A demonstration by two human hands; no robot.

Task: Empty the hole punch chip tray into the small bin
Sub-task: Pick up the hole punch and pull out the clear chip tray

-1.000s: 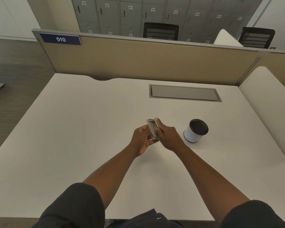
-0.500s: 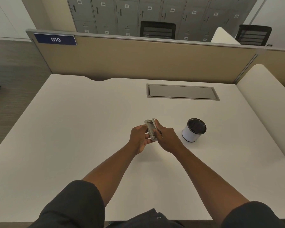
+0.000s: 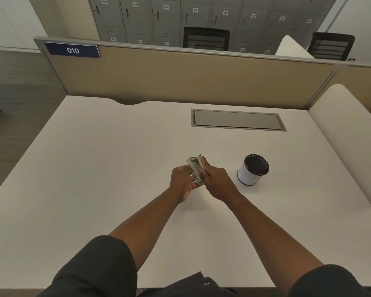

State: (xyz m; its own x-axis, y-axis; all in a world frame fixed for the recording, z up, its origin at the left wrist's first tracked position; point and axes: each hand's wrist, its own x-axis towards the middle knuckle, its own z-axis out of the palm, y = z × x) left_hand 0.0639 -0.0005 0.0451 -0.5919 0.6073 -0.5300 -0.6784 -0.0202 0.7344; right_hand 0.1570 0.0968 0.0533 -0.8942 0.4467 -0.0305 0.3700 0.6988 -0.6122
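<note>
White desk (image 3: 99,168) bare except small white cylindrical bin (image 3: 252,169). Left hand (image 3: 181,181) and right hand (image 3: 215,182) both closed on grey metal hole punch (image 3: 195,170), left of bin, position unchanged over last second. Tray not yet emptied.

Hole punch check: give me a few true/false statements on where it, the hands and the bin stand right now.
1. Both hands hold the hole punch. True: the left hand and the right hand both grip it.
2. The punch is right over the bin. False: it is held above the desk, off to the bin's left.
3. The bin stands upright with its mouth open. True.
4. The bin lies tipped on its side. False: it stands on its base.
5. The desk's cable hatch is closed. True.
6. Paper chips lie scattered on the desk. False: none can be seen.
</note>
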